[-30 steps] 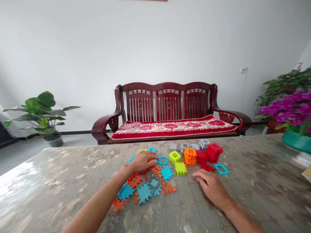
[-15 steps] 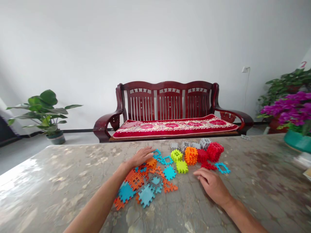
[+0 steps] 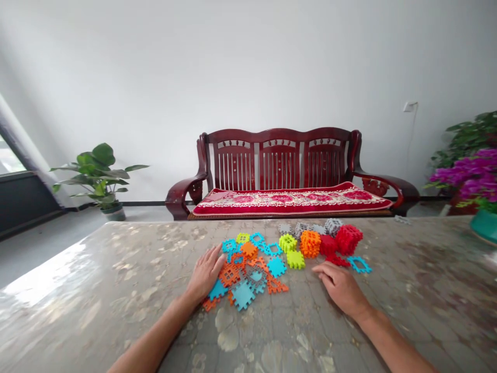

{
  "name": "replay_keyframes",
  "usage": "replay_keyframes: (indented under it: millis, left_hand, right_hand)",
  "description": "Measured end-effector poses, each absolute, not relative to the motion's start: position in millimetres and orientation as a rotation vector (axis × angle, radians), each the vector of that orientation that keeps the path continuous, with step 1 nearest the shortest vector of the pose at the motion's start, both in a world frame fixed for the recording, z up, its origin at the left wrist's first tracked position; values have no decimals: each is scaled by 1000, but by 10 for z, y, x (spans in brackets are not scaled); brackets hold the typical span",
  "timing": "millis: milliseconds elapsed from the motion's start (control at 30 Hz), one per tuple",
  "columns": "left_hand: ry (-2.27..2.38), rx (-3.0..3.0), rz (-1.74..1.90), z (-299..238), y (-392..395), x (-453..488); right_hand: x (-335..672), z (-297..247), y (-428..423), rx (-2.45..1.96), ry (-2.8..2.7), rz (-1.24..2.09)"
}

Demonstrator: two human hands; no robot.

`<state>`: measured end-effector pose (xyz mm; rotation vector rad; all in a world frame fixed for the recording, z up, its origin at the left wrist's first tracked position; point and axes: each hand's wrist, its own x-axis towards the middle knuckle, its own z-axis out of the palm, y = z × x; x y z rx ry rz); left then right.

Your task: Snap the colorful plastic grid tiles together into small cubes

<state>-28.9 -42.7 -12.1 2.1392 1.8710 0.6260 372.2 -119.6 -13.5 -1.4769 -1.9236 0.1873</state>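
Flat interlocking plastic tiles [image 3: 248, 274] in blue, orange, grey and lime lie in a heap on a marbled table [image 3: 97, 305]. My left hand [image 3: 204, 274] rests open, fingers stretched flat against the heap's left edge. Behind and to the right stand assembled cubes: lime [image 3: 288, 242], orange [image 3: 310, 243], red [image 3: 348, 238] and grey [image 3: 332, 226]. My right hand [image 3: 340, 288] lies palm down on the table just right of the heap, fingers loosely curled, holding nothing. A blue frame tile [image 3: 359, 264] lies just beyond it.
A dark red wooden bench [image 3: 287, 176] with a red cushion stands behind the table. A leafy potted plant [image 3: 99, 176] sits on the floor at left. Purple flowers in a teal pot [image 3: 476, 191] stand at the table's right edge.
My left hand has drawn back from the far part of the heap to its left edge. The view has swung left. My right hand has barely moved.
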Motion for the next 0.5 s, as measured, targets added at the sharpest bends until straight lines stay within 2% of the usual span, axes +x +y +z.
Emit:
replay_keyframes:
  millis: [267, 400, 500]
  left_hand:
    - [2055, 2004, 723, -37, -366, 57]
    - [2353, 1799, 574, 32, -257, -200]
    - [2409, 1895, 432, 0, -258, -313]
  right_hand:
    - [3734, -168, -1211, -1438, -1954, 71]
    - [3725, -163, -1232, -1399, -1917, -64]
    - [3623, -59, -1205, -1382, -1932, -135]
